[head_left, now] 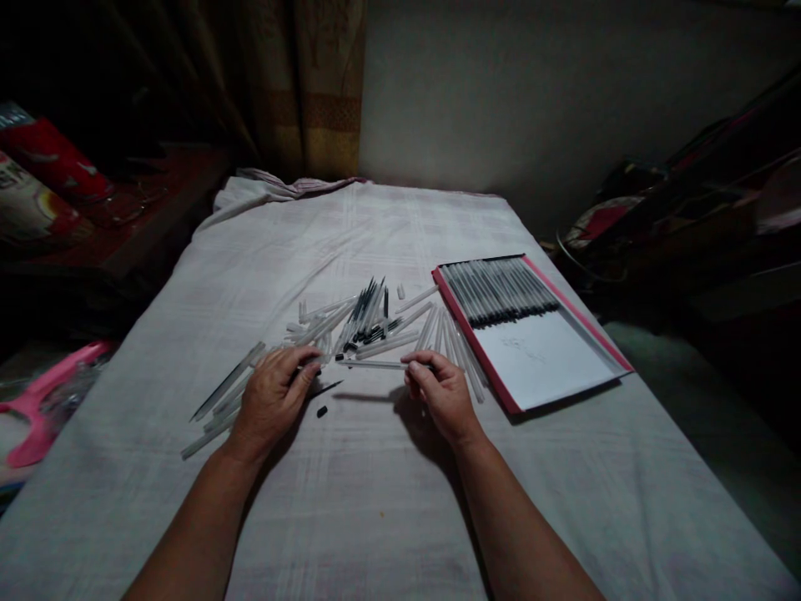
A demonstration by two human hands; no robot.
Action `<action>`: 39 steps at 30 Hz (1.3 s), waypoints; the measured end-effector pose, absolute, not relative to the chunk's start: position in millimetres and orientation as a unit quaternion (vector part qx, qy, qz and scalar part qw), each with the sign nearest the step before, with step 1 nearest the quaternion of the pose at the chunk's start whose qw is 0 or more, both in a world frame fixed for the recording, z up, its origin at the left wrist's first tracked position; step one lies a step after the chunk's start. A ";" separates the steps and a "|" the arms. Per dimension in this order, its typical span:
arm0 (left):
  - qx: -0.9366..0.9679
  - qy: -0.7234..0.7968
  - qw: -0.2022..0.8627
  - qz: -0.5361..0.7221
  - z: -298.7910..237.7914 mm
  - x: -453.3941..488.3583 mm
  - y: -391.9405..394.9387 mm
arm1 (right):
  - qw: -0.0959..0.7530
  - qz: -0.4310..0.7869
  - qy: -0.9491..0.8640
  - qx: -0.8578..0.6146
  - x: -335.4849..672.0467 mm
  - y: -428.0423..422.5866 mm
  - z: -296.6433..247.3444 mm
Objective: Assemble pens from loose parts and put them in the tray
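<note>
My right hand [443,391] pinches a clear pen barrel [375,364] that points left, level above the cloth. Closed at the fingertips, my left hand [275,399] has a small clear piece like a pen cap [324,359] at its thumb and forefinger. Between and beyond the hands lies a loose pile of clear pen barrels [325,321] and dark-tipped ink refills [366,307]. A single refill [326,389] and a small black plug [322,411] rest near my left fingers. More barrels [229,396] lie left of that hand, and others [454,342] fan out beyond the right.
An open red-edged box [538,359] at the right holds a row of assembled pens [497,288] in its far half. A pale checked cloth [375,534] covers the work surface. At the left are a pink plastic object [47,396] and a dark red table [163,196].
</note>
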State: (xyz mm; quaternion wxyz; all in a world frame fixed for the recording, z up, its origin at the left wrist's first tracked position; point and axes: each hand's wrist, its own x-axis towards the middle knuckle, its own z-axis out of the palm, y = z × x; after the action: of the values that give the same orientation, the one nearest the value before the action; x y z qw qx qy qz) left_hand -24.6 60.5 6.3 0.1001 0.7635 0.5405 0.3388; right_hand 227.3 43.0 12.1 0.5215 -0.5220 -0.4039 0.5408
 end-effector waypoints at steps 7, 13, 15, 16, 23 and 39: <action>0.759 0.533 0.152 0.341 9.5 -14.7 55.0 | 0.516 0.541 -0.405 -0.527 227.2 43.6 10.3; 0.765 0.517 0.172 0.343 12.4 -7.8 52.5 | 0.491 0.563 -0.408 -0.525 227.5 42.6 10.4; 0.764 0.512 0.199 0.339 12.1 -2.4 49.6 | 0.459 0.582 -0.432 -0.514 229.9 42.8 11.4; 0.761 0.511 0.216 0.337 11.7 0.8 47.7 | 0.444 0.589 -0.445 -0.508 231.6 43.0 11.8; 0.717 0.523 0.297 0.352 12.3 17.9 37.0 | 0.418 0.577 -0.503 -0.489 241.8 44.6 11.3; 0.729 0.525 0.298 0.323 13.7 20.0 34.8 | 0.410 0.579 -0.512 -0.485 243.5 44.2 14.2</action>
State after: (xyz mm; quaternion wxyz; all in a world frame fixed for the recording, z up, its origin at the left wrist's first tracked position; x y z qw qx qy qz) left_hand 20.0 34.8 13.7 0.2982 0.7290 0.5248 0.3229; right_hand 243.5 44.2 14.2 0.4096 -0.4850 -0.5118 0.5789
